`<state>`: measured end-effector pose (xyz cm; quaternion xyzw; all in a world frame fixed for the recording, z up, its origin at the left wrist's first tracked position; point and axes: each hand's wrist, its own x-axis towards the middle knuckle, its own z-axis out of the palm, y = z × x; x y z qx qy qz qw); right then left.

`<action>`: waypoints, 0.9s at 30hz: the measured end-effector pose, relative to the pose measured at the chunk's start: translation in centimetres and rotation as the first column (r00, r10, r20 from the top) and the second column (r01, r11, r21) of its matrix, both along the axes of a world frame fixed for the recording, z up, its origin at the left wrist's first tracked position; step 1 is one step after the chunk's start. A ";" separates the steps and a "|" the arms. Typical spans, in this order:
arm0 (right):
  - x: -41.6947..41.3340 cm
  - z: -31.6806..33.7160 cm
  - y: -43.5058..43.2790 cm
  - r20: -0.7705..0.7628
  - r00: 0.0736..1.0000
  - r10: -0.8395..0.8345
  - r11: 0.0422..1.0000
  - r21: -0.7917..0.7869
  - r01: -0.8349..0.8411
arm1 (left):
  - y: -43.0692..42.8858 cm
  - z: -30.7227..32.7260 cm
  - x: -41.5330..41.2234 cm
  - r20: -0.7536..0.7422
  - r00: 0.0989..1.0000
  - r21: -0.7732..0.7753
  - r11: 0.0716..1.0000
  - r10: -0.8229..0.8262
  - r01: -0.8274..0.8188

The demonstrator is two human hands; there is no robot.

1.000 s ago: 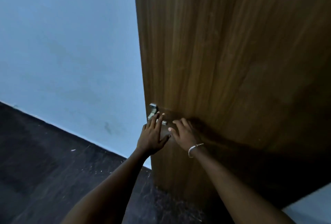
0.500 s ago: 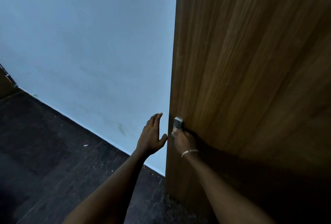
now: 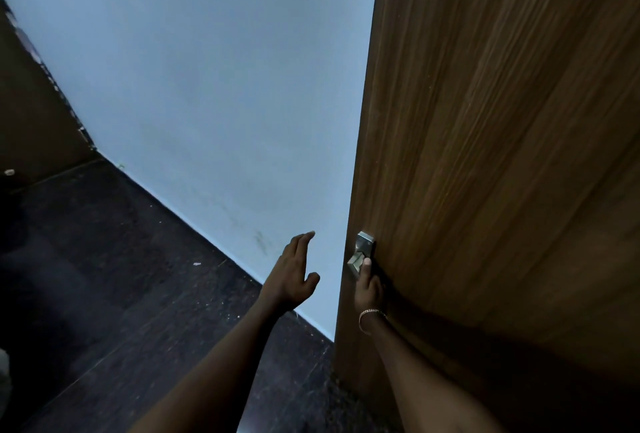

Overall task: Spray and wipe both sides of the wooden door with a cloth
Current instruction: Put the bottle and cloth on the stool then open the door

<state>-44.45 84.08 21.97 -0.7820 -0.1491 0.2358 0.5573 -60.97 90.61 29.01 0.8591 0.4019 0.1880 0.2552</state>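
At the wooden door edge, right hand grip curled on handle, left hand spread wide

dark floor — pale specks scattered on it

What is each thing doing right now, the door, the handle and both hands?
Brown wooden door: standing open, edge towards the camera.
Silver metal door handle: being gripped.
Right hand: grips the handle, thumb on it.
Left hand: open, fingers straight, touching nothing.
Dark floor: speckled with pale bits.
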 end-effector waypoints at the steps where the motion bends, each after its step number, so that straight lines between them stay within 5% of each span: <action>1: 0.3 -0.1 -0.1 -0.021 0.998 0.053 0.998 -0.041 -0.054 | -0.9 0.1 -0.3 0.003 1.000 -0.010 1.000 0.013 -0.013; 20: 3.5 2.1 -3.5 0.213 0.818 0.535 0.842 -0.062 -0.535 | -15.0 0.0 -4.0 -0.015 0.954 -0.040 0.954 0.298 -0.298; 27: 3.7 1.2 -3.2 0.055 0.812 0.581 0.812 0.038 -0.583 | -15.1 0.4 -2.8 -0.028 0.957 -0.038 0.956 0.288 -0.289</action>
